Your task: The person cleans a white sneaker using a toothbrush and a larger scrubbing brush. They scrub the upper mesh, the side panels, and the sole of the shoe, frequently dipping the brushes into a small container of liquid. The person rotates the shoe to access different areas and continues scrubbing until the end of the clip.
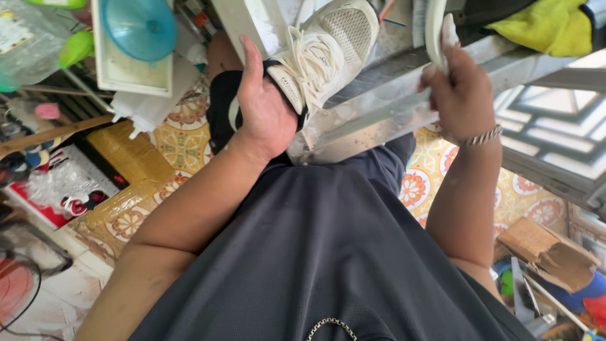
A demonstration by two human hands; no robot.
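Note:
A cream-white lace-up sneaker [331, 47] with a mesh toe and black collar lies across a metal bar [385, 110] near the top middle of the head view. My left hand [262, 107] grips the shoe at its black heel opening, thumb pointing up. Off to the right, my right hand [457, 91], a silver bracelet on its wrist, is shut on a thin white curved piece [435, 28], perhaps an insole, held upright. My dark shirt fills the lower middle.
A white tray holding a blue round lid [139, 28] stands at the upper left above patterned floor tiles [183, 142]. Brown taped packages [129, 158], a red box and cables lie left. Torn cardboard [546, 249] sits at the lower right; a yellow cloth [546, 25] is top right.

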